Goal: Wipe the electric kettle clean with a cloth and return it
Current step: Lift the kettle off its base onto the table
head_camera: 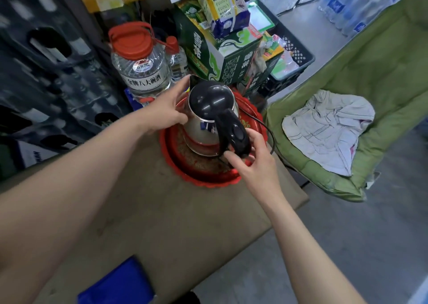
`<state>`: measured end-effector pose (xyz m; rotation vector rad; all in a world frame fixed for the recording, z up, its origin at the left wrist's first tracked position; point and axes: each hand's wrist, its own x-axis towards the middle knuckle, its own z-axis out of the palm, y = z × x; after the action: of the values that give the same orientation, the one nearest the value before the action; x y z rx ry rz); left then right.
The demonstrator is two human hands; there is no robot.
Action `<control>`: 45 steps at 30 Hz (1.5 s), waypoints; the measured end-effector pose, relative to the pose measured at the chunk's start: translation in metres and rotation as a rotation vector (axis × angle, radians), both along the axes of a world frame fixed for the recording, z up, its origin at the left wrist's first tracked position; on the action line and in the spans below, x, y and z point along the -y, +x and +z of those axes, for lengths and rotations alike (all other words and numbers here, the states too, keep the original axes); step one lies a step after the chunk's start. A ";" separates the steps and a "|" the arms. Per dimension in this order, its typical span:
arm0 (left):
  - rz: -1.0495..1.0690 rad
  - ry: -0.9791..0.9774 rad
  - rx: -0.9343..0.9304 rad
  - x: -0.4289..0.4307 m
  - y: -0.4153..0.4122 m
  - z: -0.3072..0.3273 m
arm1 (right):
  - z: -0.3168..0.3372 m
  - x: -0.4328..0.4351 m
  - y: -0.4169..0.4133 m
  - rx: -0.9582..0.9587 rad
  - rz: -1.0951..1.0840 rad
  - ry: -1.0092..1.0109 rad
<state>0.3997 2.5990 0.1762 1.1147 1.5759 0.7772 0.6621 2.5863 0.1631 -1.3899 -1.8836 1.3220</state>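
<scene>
A steel electric kettle (209, 104) with a black lid and black handle stands in a red scalloped tray (203, 176) on a brown cardboard surface (162, 222). My left hand (166, 108) presses against the kettle's left side near the spout, fingers spread. Fingers of my right hand (251, 162) curl around the lower end of the black handle. A black cord (266, 127) runs from the kettle's base to the right. A crumpled white cloth (328, 127) lies on a green cushion (370, 72) to the right, apart from both hands.
Behind the kettle stand a clear jug with a red cap (139, 60), a small bottle (177, 58) and green cartons (222, 56). A black crate (294, 58) sits at the back right. Dark crates (46, 72) line the left. A blue object (118, 283) lies near me.
</scene>
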 end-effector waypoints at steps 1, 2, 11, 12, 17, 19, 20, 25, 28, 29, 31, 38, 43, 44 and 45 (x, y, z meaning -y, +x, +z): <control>-0.003 -0.012 0.004 -0.001 0.000 0.000 | -0.002 -0.003 -0.001 0.011 -0.012 0.012; 0.001 -0.024 0.009 -0.001 0.000 0.001 | -0.002 -0.005 -0.002 0.013 -0.012 0.018; 0.088 0.115 0.053 0.034 -0.002 0.028 | 0.038 -0.016 0.001 -0.018 -0.020 0.150; 0.094 0.137 0.051 0.039 -0.004 0.034 | 0.045 -0.015 0.000 -0.007 -0.006 0.175; 0.149 0.224 -0.014 0.083 -0.016 0.061 | 0.075 0.008 -0.011 -0.019 0.075 0.238; 0.188 0.233 -0.024 0.113 -0.024 0.063 | 0.079 0.026 -0.020 -0.024 0.108 0.243; 0.213 0.230 -0.028 0.131 -0.030 0.061 | 0.079 0.037 -0.026 -0.024 0.121 0.243; 0.314 0.217 -0.079 0.223 -0.051 0.040 | 0.062 0.102 -0.058 -0.031 0.151 0.181; 0.373 0.176 -0.066 0.276 -0.062 0.019 | 0.040 0.141 -0.077 -0.040 0.187 0.105; 0.397 0.163 -0.062 0.293 -0.066 0.012 | 0.033 0.153 -0.082 -0.031 0.198 0.086; 0.436 0.156 -0.024 0.320 -0.071 0.000 | 0.021 0.175 -0.093 -0.025 0.215 0.047; 0.576 0.187 -0.012 0.376 -0.095 -0.029 | -0.002 0.215 -0.141 -0.059 0.258 0.010; 0.627 0.217 -0.087 0.387 -0.110 -0.040 | -0.011 0.220 -0.173 -0.020 0.269 0.002; 0.629 0.218 -0.093 0.387 -0.112 -0.042 | -0.012 0.219 -0.177 -0.011 0.272 0.002; 0.629 0.219 -0.100 0.387 -0.114 -0.043 | -0.013 0.218 -0.180 -0.002 0.276 0.007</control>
<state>0.2861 2.2118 0.1330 0.8099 1.9927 1.3506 0.4823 2.3684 0.1503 -1.1538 -2.1350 1.4394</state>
